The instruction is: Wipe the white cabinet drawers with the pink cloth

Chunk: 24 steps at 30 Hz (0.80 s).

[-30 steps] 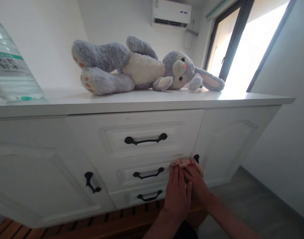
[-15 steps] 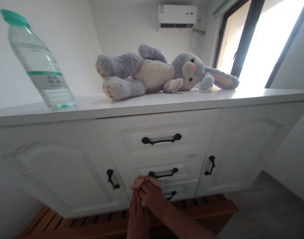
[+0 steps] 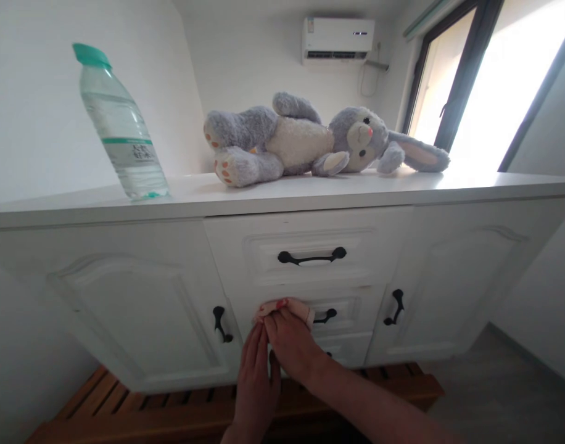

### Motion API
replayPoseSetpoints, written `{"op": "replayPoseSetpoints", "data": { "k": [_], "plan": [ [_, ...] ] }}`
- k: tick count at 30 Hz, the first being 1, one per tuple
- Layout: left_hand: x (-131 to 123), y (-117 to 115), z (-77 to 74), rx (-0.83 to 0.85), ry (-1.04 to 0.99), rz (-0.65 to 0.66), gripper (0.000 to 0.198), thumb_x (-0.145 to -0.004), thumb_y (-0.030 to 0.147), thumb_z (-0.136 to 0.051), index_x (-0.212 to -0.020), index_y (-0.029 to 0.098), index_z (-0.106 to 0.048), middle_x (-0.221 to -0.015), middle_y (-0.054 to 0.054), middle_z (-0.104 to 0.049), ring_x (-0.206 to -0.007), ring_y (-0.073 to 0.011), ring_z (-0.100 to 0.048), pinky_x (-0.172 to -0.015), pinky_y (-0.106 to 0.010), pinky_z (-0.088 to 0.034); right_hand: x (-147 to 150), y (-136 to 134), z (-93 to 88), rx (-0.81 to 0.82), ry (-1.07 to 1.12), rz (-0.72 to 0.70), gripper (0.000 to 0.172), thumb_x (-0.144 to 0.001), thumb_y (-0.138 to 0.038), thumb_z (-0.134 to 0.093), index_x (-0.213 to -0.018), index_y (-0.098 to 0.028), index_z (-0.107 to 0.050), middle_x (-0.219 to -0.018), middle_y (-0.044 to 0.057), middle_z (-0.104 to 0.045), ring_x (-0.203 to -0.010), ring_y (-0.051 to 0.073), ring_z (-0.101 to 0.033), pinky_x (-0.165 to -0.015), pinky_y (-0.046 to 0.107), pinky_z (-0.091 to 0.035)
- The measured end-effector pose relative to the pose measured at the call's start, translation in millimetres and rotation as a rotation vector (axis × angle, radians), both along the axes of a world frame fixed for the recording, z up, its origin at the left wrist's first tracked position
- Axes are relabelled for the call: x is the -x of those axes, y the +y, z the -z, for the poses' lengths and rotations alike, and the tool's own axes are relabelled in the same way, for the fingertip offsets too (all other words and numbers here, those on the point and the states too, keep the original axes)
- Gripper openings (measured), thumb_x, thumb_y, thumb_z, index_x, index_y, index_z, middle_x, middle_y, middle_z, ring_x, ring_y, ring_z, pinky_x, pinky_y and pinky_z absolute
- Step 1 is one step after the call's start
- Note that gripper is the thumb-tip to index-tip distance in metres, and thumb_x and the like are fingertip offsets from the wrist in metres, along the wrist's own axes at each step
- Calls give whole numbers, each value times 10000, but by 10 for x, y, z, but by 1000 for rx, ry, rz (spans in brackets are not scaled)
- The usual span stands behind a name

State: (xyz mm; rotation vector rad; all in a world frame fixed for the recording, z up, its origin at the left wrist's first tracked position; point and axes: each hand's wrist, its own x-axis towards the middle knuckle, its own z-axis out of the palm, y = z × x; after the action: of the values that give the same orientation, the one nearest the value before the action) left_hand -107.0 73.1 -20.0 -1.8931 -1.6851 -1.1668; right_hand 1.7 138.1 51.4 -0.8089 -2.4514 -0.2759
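cloth (image 3: pixel 286 308): looking soft, pink fabric
cabinet (image 3: pixel 139 296): showing smooth white painted wood, slight sheen
handles (image 3: pixel 311 256): appearing as matt black metal
bottle (image 3: pixel 123 132): showing clear glossy plastic, green cap
rabbit (image 3: pixel 305 139): showing fluffy grey plush
base (image 3: pixel 171 413): showing slatted bare wood

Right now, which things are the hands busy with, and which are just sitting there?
Busy with: left hand and right hand pressing a pink cloth on the middle drawer.

Just sitting: water bottle, toy bunny, air conditioner.
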Motion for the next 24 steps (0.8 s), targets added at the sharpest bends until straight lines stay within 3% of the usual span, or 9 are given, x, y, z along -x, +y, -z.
{"op": "replayPoseSetpoints", "data": {
  "k": [3,6,9,12,15,18,21,24],
  "plan": [
    [-216,141,13,-2,59,18,695,-827,78,-554,-1496,123,-375,-1340,-227,-670,-1243,-326,-655,-980,-504,-627,-297,27,-28,141,0,36,258,-908,-95,-561,-1137,-79,-678,-1117,150,-721,-1090,277,-631,-1063,410,-490],
    [-550,273,-266,4,147,82,548,-802,68,-548,-1350,47,-534,-1247,-237,-727,-1175,-337,-693,-977,-483,-633,-696,49,-149,300,113,80,285,-922,-97,-525,-1159,-114,-683,-1165,133,-721,-1147,265,-626,-1092,420,-468],
    [-976,417,-629,103,191,252,518,-755,52,-550,-1268,18,-613,-1167,-218,-766,-1113,-334,-721,-1021,-465,-612,-1170,94,-214,367,208,120,366,-900,-48,-488,-1216,-125,-657,-1207,128,-710,-1188,256,-623,-1116,448,-456],
    [-1402,553,-746,186,234,371,534,-788,83,-563,-1311,-16,-595,-1184,-227,-763,-1134,-356,-714,-1079,-478,-568,-1619,140,-89,322,276,170,436,-884,-31,-463,-1276,-145,-613,-1255,136,-684,-1230,253,-610,-1128,489,-452],
    [-1684,623,-503,222,273,409,544,-880,167,-540,-1391,-18,-528,-1298,-260,-714,-1246,-382,-658,-1132,-499,-516,-1916,151,240,256,300,205,457,-881,-35,-448,-1297,-157,-590,-1297,150,-663,-1242,260,-613,-1115,515,-472],
    [-1703,585,-39,229,253,424,598,-891,257,-568,-1432,12,-498,-1373,-258,-677,-1287,-389,-628,-1126,-479,-523,-1984,143,674,215,255,236,481,-861,-19,-443,-1289,-165,-608,-1257,157,-687,-1176,274,-660,-1043,501,-538],
    [-1471,443,395,211,287,378,622,-844,149,-535,-1451,24,-476,-1460,-228,-612,-1341,-360,-580,-1097,-428,-555,-1788,148,1041,184,206,249,500,-841,13,-431,-1254,-170,-646,-1189,139,-719,-1120,271,-691,-993,455,-575],
    [-1075,239,628,155,314,177,820,-759,38,-498,-1549,44,-280,-1487,-225,-585,-1383,-361,-528,-1066,-469,-586,-1291,159,1230,153,163,201,519,-849,36,-443,-1284,-173,-635,-1212,116,-712,-1149,255,-677,-1037,419,-551]
  ]
}}
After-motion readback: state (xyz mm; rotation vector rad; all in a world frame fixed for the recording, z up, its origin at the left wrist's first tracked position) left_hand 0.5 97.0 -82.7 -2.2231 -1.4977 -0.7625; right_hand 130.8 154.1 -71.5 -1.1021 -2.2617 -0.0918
